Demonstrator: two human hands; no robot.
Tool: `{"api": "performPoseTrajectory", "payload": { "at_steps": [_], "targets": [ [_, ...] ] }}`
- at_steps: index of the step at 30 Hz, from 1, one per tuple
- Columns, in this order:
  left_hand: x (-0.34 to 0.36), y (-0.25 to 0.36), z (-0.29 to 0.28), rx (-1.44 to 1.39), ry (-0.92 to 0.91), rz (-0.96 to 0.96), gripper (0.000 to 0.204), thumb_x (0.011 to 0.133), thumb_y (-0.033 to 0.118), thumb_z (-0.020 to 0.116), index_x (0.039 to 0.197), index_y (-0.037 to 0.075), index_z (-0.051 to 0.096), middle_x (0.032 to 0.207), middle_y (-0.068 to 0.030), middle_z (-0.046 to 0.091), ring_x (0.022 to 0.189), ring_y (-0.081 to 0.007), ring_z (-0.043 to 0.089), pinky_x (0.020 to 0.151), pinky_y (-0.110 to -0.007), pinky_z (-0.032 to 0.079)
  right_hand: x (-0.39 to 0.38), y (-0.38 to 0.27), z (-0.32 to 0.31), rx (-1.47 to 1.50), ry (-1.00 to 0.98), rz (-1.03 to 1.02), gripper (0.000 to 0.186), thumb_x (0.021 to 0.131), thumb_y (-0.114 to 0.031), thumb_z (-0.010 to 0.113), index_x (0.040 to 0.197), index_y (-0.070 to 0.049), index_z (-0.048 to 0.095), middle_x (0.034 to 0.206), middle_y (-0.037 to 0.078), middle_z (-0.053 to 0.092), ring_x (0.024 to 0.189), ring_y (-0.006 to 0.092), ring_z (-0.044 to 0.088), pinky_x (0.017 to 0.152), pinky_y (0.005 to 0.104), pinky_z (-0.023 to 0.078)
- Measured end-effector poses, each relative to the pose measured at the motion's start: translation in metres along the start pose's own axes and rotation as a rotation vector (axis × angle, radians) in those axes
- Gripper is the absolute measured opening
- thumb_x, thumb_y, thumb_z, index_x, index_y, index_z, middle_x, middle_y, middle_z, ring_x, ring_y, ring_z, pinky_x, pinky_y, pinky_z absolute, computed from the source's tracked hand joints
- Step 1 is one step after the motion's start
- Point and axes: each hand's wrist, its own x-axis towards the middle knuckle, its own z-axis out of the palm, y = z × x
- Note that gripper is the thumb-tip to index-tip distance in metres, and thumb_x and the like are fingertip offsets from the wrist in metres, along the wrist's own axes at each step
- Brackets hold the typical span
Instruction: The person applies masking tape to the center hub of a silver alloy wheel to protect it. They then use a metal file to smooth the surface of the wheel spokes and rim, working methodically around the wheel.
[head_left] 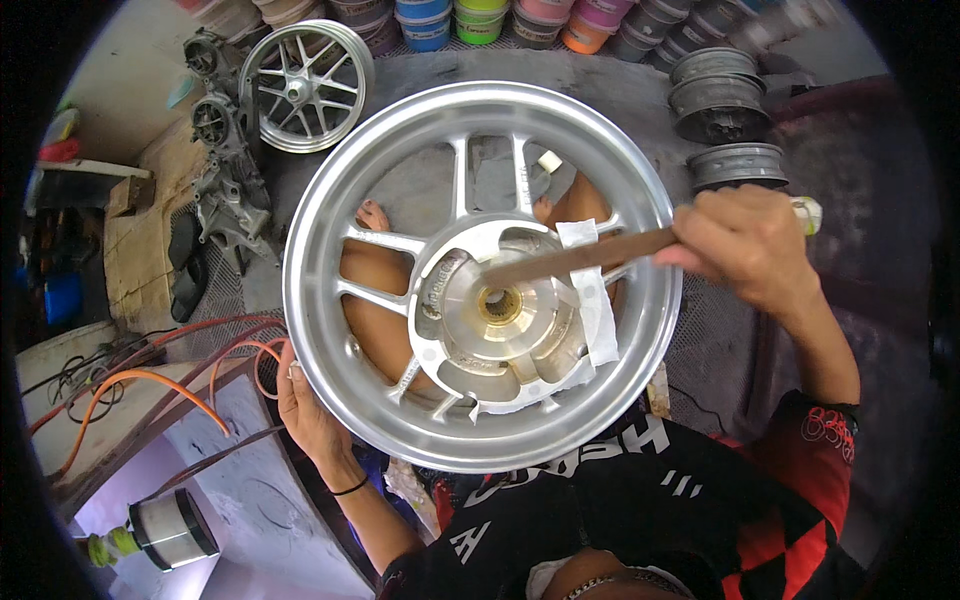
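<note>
A silver motorcycle wheel rim (335,185) lies face up across my lap, its round hub (460,325) in the middle. Strips of white masking tape (598,325) are stuck along the hub's right and lower edges. My right hand (742,245) is closed round a long, flat brown file (590,252), which slants leftward over the tape. The file's tip is over the hub, just above its brass-coloured centre hole (499,306); whether it touches metal I cannot tell. At the lower left, my left hand (310,408) grips the rim's outer edge, some fingers hidden.
Another silver wheel (308,87) stands at the back left beside grey engine castings (228,165). Stacked rims (718,95) are at the right. Coloured tubs (480,22) line the back. Orange and red hoses (130,378) curl at the left; a small white block (550,161) shows through the spokes.
</note>
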Motion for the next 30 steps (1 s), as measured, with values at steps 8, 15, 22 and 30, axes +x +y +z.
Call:
{"api": "performPoseTrajectory", "payload": {
  "at_steps": [8,15,22,30],
  "targets": [
    [0.016,-0.001,-0.036,-0.009,0.067,0.079,0.026,0.108,0.029,0.053,0.094,0.007,0.054,0.070,0.0015,0.047,0.060,-0.0053,0.048,0.057,-0.019,0.046,-0.012,0.005,-0.015,0.102,-0.095,0.088,0.032,0.081,-0.038,0.075,0.083,-0.010,0.060,0.066,0.003,0.052,0.056,0.0239,0.059,0.051,0.0379,0.045],
    [0.014,0.029,-0.013,-0.474,0.031,-0.029,0.036,0.110,0.039,0.044,0.087,0.013,0.044,0.064,0.0026,0.035,0.040,-0.0045,0.025,0.033,-0.018,0.019,-0.015,0.000,-0.015,0.202,-0.108,0.182,0.032,0.080,-0.036,0.078,0.087,-0.008,0.063,0.067,0.006,0.056,0.058,0.0248,0.062,0.051,0.0389,0.047],
    [0.017,0.047,-0.002,-0.307,-0.025,0.099,0.015,0.107,0.020,0.053,0.101,0.005,0.051,0.086,-0.0011,0.045,0.059,-0.0023,0.031,0.041,-0.016,0.024,-0.008,-0.031,-0.007,0.255,-0.198,0.243,0.036,0.077,-0.035,0.078,0.090,-0.005,0.066,0.067,0.006,0.057,0.058,0.0260,0.061,0.053,0.0398,0.045],
    [0.010,0.067,0.004,-0.281,-0.047,0.237,0.045,0.101,0.006,0.052,0.143,-0.004,0.042,0.088,-0.0018,0.042,0.062,-0.0037,0.030,0.040,-0.016,0.026,-0.024,-0.028,-0.016,0.230,-0.246,0.276,0.031,0.082,-0.034,0.077,0.092,-0.007,0.064,0.069,0.007,0.057,0.060,0.0281,0.063,0.054,0.0411,0.048]
  ]
}}
